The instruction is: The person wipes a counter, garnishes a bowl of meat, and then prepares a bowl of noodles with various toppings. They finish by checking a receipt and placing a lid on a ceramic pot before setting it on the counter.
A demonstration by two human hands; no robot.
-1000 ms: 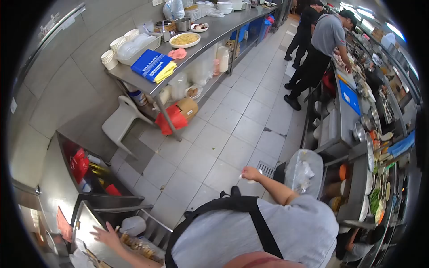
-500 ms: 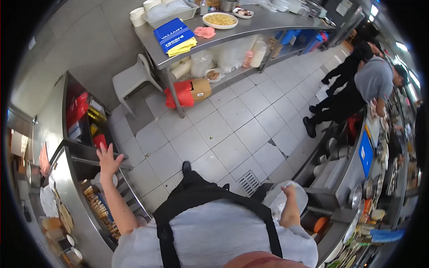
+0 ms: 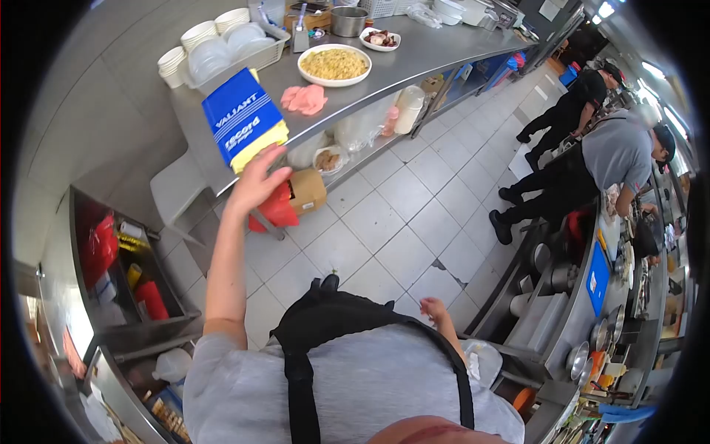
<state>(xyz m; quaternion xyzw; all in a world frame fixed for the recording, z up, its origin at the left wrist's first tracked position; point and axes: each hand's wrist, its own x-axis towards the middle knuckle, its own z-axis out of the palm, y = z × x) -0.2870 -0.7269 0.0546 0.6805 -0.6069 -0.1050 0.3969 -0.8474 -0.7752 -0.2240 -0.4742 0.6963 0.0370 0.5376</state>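
Observation:
My left hand [image 3: 259,181] stretches out with its fingers apart and nothing in it, fingertips overlapping the yellow lower edge of a blue record book [image 3: 240,115]. The book lies on the near end of a steel table [image 3: 355,96]. Beside it is a crumpled pink cloth [image 3: 304,99], and behind that a white plate [image 3: 334,81] bears yellow rice-like food. Low at my side hangs my right hand [image 3: 434,308], fingers loosely bent and nothing seen in them. Just below that hand, partly hidden by my arm, is a clear plastic container [image 3: 484,361].
White bowls and lids fill a basket [image 3: 277,52] at the table's back. A pale chair [image 3: 177,189] and a red bag [image 3: 277,211] stand by the table. Two people in dark trousers [image 3: 555,181] work along the counter [image 3: 573,296] at right. Open shelves [image 3: 126,274] are at left.
I have moved closer to the table. My left hand has gone from near the left shelves to the record book's edge. My right hand has moved away from the plastic container.

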